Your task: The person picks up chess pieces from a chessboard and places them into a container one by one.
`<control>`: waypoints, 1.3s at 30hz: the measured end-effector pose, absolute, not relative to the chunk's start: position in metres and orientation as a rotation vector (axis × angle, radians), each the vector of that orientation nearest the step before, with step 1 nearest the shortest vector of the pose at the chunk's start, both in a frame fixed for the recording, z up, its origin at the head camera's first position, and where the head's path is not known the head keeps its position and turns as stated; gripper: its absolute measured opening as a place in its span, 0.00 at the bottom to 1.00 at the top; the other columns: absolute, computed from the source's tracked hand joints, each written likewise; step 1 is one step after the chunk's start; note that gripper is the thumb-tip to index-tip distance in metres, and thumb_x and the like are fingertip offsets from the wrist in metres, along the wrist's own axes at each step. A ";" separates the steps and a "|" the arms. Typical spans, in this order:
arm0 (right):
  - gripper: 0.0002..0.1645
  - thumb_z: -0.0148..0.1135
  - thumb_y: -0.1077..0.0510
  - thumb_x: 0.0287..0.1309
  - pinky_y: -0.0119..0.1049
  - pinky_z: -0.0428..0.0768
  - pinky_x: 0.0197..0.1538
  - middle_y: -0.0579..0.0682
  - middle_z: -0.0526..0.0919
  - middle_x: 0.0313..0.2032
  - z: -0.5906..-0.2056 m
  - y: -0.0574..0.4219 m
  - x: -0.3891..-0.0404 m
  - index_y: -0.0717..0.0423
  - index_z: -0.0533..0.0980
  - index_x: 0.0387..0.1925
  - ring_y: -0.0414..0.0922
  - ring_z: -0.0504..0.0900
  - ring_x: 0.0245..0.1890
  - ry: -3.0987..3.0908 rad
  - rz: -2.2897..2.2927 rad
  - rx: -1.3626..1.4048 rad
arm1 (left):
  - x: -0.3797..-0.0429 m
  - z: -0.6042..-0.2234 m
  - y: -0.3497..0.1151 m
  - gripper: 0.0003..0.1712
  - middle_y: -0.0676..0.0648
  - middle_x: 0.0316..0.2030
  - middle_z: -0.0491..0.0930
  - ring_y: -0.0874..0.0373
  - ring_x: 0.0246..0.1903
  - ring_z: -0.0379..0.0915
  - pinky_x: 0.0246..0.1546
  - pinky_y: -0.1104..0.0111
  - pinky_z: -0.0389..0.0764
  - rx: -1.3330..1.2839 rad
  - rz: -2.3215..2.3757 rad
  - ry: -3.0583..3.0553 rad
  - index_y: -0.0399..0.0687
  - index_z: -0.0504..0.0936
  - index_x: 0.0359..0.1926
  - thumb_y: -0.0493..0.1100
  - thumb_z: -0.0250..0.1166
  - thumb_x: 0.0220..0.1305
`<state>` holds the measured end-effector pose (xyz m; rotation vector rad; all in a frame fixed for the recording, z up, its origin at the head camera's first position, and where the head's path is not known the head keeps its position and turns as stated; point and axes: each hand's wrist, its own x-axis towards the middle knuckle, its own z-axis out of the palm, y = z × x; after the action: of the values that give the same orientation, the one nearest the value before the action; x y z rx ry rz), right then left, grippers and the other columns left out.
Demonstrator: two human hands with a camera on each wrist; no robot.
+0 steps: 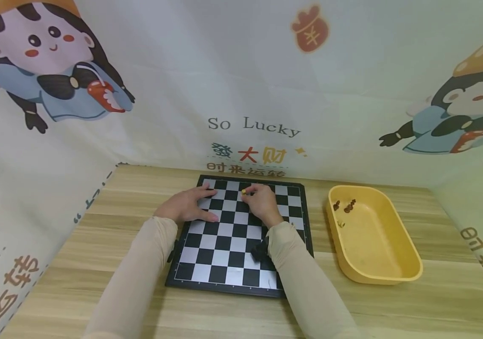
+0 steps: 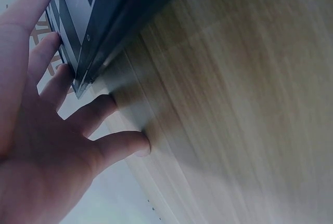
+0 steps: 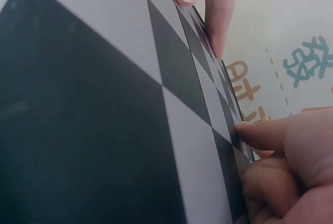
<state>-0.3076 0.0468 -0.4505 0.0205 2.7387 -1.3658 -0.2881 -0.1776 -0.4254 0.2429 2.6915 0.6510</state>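
Observation:
A black-and-white chessboard (image 1: 224, 243) lies flat on the wooden table. Between thumb and fingers, my right hand (image 1: 263, 202) pinches a small yellow chess piece (image 1: 243, 191) over the far middle squares. Most of that piece is hidden by the fingers; in the right wrist view only a yellow tip (image 3: 266, 118) peeks out above the right hand (image 3: 291, 167). My left hand (image 1: 187, 203) rests at the board's left side, fingers spread and thumb reaching over the squares. In the left wrist view, some fingers of the left hand (image 2: 52, 141) extend past the board's edge (image 2: 112, 29) over the table.
To the right of the board stands a yellow plastic basin (image 1: 377, 235). Inside it lie dark brown chess pieces (image 1: 349, 206) and a small pale piece (image 1: 341, 224). A printed cloth (image 1: 249, 84) hangs behind the table and along its sides. A black wrist device (image 1: 260, 252) overlaps the board.

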 end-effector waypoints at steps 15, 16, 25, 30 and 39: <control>0.14 0.68 0.56 0.64 0.28 0.70 0.27 0.48 0.82 0.27 -0.448 0.049 -0.307 0.58 0.85 0.48 0.38 0.74 0.23 2.641 -1.467 -0.054 | -0.291 -0.428 -0.181 0.56 0.49 0.83 0.45 0.40 0.82 0.42 0.79 0.42 0.54 0.239 0.612 2.720 0.60 0.63 0.78 0.67 0.75 0.52; 0.14 0.69 0.55 0.64 0.28 0.70 0.28 0.46 0.81 0.27 -0.447 0.050 -0.307 0.58 0.85 0.48 0.38 0.74 0.24 2.639 -1.466 -0.058 | -0.292 -0.428 -0.181 0.56 0.49 0.83 0.45 0.40 0.81 0.42 0.79 0.42 0.54 0.244 0.609 2.719 0.59 0.62 0.78 0.68 0.75 0.52; 0.13 0.68 0.56 0.65 0.29 0.69 0.26 0.43 0.77 0.22 -0.446 0.057 -0.304 0.59 0.84 0.47 0.39 0.72 0.21 2.599 -1.449 -0.086 | -0.291 -0.429 -0.178 0.57 0.49 0.83 0.45 0.39 0.81 0.42 0.79 0.42 0.54 0.257 0.645 2.700 0.59 0.62 0.78 0.68 0.75 0.52; 0.13 0.68 0.55 0.64 0.30 0.68 0.26 0.44 0.77 0.23 -0.444 0.059 -0.301 0.58 0.85 0.46 0.40 0.71 0.23 2.603 -1.431 -0.095 | -0.290 -0.429 -0.178 0.56 0.49 0.83 0.44 0.40 0.81 0.42 0.79 0.42 0.54 0.250 0.647 2.704 0.59 0.62 0.78 0.68 0.75 0.52; 0.14 0.67 0.53 0.64 0.31 0.72 0.37 0.52 0.87 0.49 -0.430 0.074 -0.293 0.56 0.85 0.47 0.44 0.75 0.37 2.632 -1.385 -0.114 | -0.290 -0.430 -0.176 0.56 0.49 0.83 0.45 0.40 0.82 0.42 0.79 0.43 0.54 0.243 0.648 2.708 0.59 0.63 0.78 0.66 0.76 0.52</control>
<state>-0.2931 0.0742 -0.4300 -0.1144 2.6324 -1.3845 -0.2903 -0.1763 -0.4299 0.2434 2.7080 0.6477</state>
